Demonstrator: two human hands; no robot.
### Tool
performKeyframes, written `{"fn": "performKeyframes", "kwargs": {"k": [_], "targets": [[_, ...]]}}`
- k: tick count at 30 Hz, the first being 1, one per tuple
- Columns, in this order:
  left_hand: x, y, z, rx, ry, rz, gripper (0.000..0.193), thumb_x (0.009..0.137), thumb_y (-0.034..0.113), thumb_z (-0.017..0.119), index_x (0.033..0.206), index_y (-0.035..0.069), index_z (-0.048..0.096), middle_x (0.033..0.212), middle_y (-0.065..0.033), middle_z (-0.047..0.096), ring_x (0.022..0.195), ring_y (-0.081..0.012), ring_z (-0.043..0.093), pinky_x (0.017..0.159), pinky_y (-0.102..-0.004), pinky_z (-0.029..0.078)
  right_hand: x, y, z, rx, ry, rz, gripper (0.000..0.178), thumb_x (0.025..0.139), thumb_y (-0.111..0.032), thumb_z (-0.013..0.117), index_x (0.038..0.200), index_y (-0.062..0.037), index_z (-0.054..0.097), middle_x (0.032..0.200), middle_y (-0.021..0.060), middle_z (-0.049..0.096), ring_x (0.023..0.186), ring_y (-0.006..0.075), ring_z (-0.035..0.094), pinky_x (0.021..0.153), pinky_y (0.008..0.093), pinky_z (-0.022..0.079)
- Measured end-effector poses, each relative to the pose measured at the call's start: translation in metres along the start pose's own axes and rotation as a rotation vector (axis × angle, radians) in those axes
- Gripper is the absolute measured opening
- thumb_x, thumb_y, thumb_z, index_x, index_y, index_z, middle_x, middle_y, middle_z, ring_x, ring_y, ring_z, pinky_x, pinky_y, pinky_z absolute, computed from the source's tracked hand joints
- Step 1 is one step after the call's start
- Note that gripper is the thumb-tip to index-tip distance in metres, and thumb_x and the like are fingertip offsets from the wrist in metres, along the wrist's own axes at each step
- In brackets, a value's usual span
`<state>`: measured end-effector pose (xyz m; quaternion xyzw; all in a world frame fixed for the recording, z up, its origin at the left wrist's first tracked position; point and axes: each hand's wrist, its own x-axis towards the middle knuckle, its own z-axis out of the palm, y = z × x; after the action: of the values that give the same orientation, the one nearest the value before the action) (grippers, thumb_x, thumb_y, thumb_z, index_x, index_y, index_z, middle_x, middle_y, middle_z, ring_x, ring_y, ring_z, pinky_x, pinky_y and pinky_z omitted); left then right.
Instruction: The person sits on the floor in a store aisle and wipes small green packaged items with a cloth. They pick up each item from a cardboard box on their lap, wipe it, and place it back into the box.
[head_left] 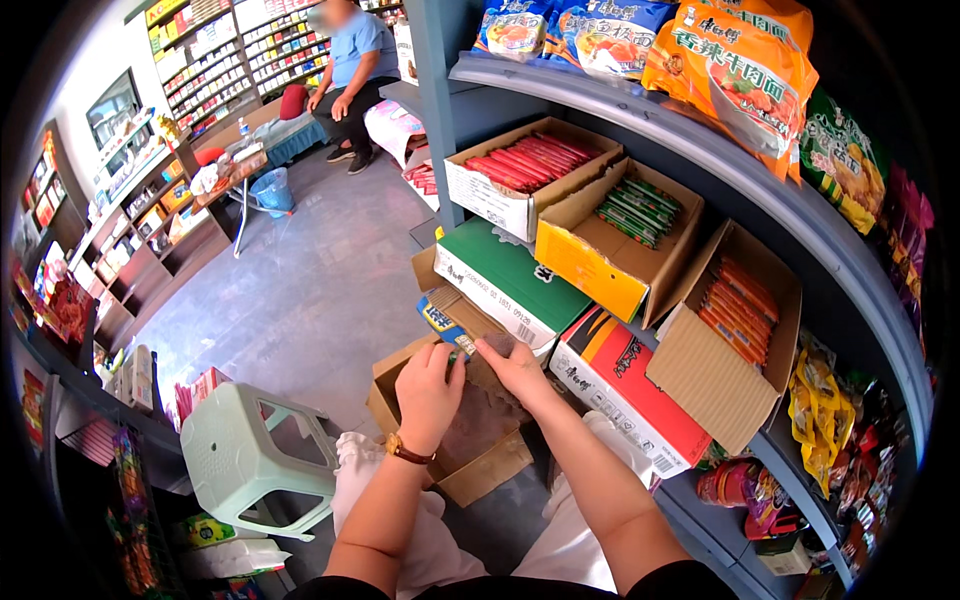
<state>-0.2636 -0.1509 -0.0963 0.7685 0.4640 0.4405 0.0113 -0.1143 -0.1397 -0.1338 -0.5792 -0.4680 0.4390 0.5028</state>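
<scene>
Over an open cardboard box [482, 482] on the floor, both my hands meet at a small blue-and-yellow packet [438, 316]. My left hand [428, 388], with a brown-strapped watch at the wrist, has its fingers closed at the packet's near end. From the other side my right hand [515, 368] grips it, thumb on top and the other fingers mostly hidden. The cardboard box's inside looks brown; its contents are hard to make out. Just right of the hands stand a green-topped carton [510, 270] and a red carton [632, 385].
Open boxes of red [530, 160], green [640, 210] and orange sticks [740, 312] sit at the right, below a shelf [690, 118] of noodle bags. A pale green stool [235, 450] lies tipped at the left. Far back, a person [355, 65] sits by a blue bin [272, 190].
</scene>
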Motion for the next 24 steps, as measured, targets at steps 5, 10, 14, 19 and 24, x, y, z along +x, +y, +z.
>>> {"fn": "performKeyframes", "kwargs": {"k": [5,10,14,19,24], "targets": [[-0.016,-0.021,0.012,0.218,-0.177,-0.020,0.012,0.079,0.015,0.062,0.077,0.004,0.056,0.072,-0.0092,0.055,0.067,-0.0273,0.056,0.058,-0.0369,0.046,0.008,0.008,-0.006,0.073,0.039,-0.044,0.042,0.084,-0.034,0.062,0.102,0.0042,0.060,0.096,0.0124,0.063,0.090,0.0197,0.059,0.079,0.0293,0.045],[-0.006,0.002,0.020,0.039,-0.208,-0.082,0.009,0.080,0.010,0.060,0.082,0.002,0.057,0.079,-0.0102,0.056,0.071,-0.0266,0.057,0.061,-0.0356,0.046,0.021,0.025,-0.013,0.049,0.180,-0.119,0.045,0.084,-0.037,0.059,0.098,0.0057,0.061,0.097,0.0222,0.064,0.096,0.0334,0.061,0.082,0.0341,0.046],[0.012,0.025,0.034,-0.315,0.043,0.044,0.018,0.081,0.000,0.057,0.099,0.001,0.057,0.090,-0.0127,0.055,0.078,-0.0243,0.056,0.067,-0.0298,0.047,0.010,0.001,-0.017,-0.142,0.150,-0.165,0.039,0.085,-0.035,0.055,0.100,0.0008,0.059,0.096,0.0236,0.062,0.095,0.0374,0.059,0.081,0.0393,0.046],[0.085,0.090,0.047,-0.433,0.012,0.241,0.021,0.081,0.000,0.055,0.102,0.000,0.055,0.095,-0.0156,0.055,0.090,-0.0319,0.053,0.081,-0.0362,0.043,-0.006,-0.010,-0.034,-0.308,-0.021,-0.277,0.035,0.085,-0.029,0.053,0.108,-0.0022,0.053,0.100,0.0228,0.060,0.099,0.0366,0.056,0.082,0.0421,0.044],[0.178,0.151,0.119,-0.300,-0.218,0.670,0.019,0.080,0.008,0.056,0.099,0.001,0.054,0.092,-0.0168,0.054,0.088,-0.0359,0.054,0.078,-0.0404,0.045,-0.007,-0.004,-0.035,-0.672,0.122,-0.294,0.025,0.080,-0.021,0.055,0.096,-0.0013,0.056,0.088,0.0186,0.062,0.090,0.0341,0.059,0.079,0.0428,0.046]]}}
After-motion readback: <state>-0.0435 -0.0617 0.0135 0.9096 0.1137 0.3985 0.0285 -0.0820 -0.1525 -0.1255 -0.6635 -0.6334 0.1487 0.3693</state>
